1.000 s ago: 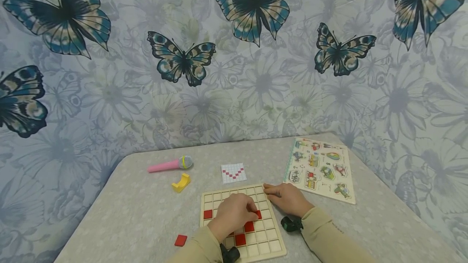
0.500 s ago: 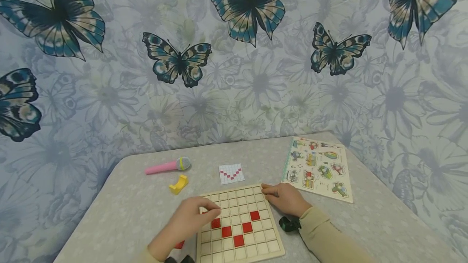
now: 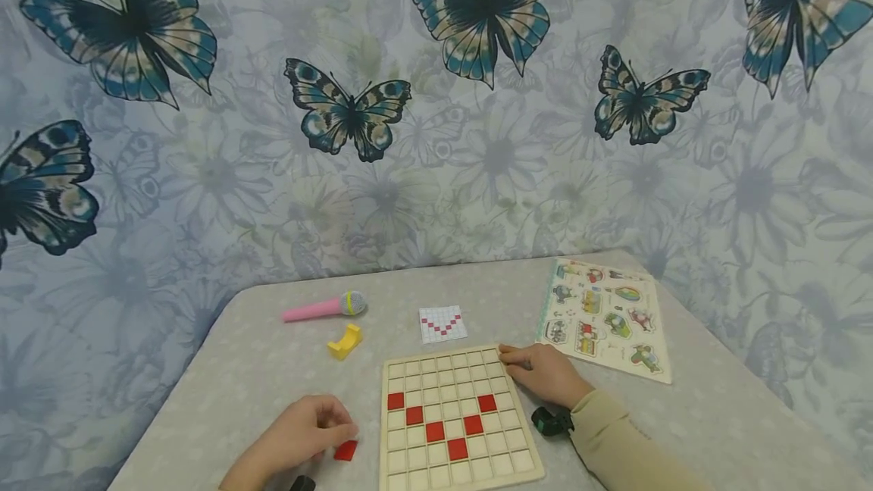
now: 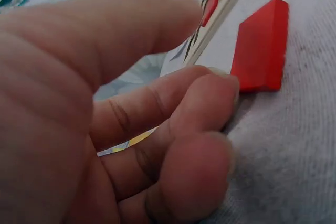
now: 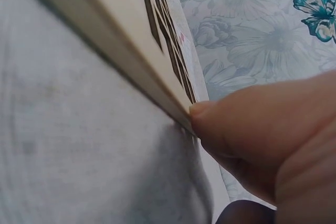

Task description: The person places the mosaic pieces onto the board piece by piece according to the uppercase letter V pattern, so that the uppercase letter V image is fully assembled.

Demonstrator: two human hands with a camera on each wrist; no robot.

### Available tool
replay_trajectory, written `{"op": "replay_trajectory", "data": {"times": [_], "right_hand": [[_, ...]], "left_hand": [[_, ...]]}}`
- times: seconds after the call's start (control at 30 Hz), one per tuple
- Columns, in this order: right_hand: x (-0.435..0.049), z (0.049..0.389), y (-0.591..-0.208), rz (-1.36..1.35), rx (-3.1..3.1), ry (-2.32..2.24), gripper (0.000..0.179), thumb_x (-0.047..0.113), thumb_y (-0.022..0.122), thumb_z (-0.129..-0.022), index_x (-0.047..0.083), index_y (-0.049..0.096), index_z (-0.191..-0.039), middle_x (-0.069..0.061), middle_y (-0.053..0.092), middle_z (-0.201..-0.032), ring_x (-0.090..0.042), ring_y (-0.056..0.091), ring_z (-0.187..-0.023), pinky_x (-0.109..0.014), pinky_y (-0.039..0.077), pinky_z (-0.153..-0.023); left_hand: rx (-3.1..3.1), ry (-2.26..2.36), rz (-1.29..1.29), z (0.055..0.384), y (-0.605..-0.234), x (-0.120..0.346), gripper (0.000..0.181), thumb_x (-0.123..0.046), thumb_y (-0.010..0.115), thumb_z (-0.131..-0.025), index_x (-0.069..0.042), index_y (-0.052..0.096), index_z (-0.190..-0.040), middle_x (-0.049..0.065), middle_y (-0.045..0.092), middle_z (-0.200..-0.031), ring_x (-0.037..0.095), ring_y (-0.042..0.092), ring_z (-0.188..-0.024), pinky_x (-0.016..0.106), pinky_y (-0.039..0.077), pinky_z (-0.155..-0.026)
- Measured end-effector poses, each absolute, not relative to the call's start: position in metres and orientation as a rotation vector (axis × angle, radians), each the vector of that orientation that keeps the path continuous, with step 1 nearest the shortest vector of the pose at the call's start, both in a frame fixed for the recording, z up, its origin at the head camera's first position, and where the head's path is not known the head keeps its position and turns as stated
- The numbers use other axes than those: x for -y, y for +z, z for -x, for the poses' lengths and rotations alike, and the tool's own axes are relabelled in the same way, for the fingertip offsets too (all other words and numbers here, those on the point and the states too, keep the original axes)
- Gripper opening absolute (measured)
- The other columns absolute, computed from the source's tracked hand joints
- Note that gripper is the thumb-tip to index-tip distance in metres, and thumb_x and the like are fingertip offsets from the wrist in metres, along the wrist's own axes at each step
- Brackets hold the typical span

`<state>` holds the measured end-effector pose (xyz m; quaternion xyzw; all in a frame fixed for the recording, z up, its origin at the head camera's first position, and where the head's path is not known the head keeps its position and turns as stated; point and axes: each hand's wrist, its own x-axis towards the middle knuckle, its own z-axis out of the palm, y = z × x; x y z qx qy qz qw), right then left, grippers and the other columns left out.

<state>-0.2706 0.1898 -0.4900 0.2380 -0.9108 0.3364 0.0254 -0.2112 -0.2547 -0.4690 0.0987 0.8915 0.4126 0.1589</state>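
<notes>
A red square tile lies on the table left of the wooden grid board. My left hand is over it; in the left wrist view the thumb stands apart from the bent fingers, whose tips are right by the tile. Whether they touch it I cannot tell. Several red tiles sit in the board's squares in a V-like line, longer on the left arm. My right hand holds the board's far right corner, with the thumb against the edge in the right wrist view.
Behind the board lies a small pattern card with a pink V on a grid. A pink toy microphone and a yellow curved piece lie at the back left. A picture puzzle board lies at the right.
My left hand has left the board, moving left and down to the loose red tile. The red tiles on the board have come into full view. My right hand stays at the corner.
</notes>
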Motion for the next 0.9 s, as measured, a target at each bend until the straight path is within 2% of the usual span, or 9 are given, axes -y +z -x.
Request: {"op": "replay_trajectory", "data": {"times": [0.17, 0.47, 0.67, 0.9], "right_hand": [[-0.188, 0.272, -0.491, -0.744, 2.803, 1.053, 0.033, 0.024, 0.066, -0.101, 0.011, 0.071, -0.131, -0.003, 0.062, -0.144, -0.03, 0.069, -0.119, -0.038, 0.058, -0.089], [-0.187, 0.266, -0.486, -0.755, 2.808, 1.014, 0.032, 0.023, 0.066, -0.101, 0.009, 0.072, -0.13, -0.006, 0.064, -0.142, -0.029, 0.073, -0.107, -0.043, 0.057, -0.089], [-0.184, 0.265, -0.487, -0.752, 2.826, 1.028, 0.033, 0.022, 0.066, -0.102, 0.009, 0.071, -0.131, -0.005, 0.062, -0.144, -0.032, 0.068, -0.12, -0.048, 0.055, -0.094], [-0.187, 0.267, -0.488, -0.739, 2.83, 1.068, 0.033, 0.023, 0.066, -0.102, 0.009, 0.07, -0.131, -0.006, 0.062, -0.144, -0.032, 0.068, -0.12, -0.048, 0.055, -0.094]], "left_hand": [[-2.554, 1.142, -0.37, 0.21, -0.463, 0.254, 0.029, -0.037, 0.085, -0.085, -0.013, 0.069, -0.092, -0.001, 0.063, -0.071, 0.015, 0.055, -0.063, 0.028, 0.043, -0.053], [-2.461, 1.194, -0.45, 0.205, -0.467, 0.255, 0.031, -0.031, 0.088, -0.081, -0.01, 0.069, -0.093, -0.002, 0.061, -0.074, 0.009, 0.054, -0.065, 0.023, 0.043, -0.055], [-2.555, 1.154, -0.402, 0.2, -0.47, 0.253, 0.032, -0.036, 0.088, -0.081, -0.013, 0.067, -0.086, -0.004, 0.055, -0.068, 0.008, 0.049, -0.06, 0.022, 0.037, -0.051], [-2.652, 1.118, -0.358, 0.2, -0.472, 0.249, 0.03, -0.04, 0.082, -0.087, -0.015, 0.066, -0.085, -0.003, 0.059, -0.071, 0.01, 0.051, -0.062, 0.024, 0.04, -0.052]]}}
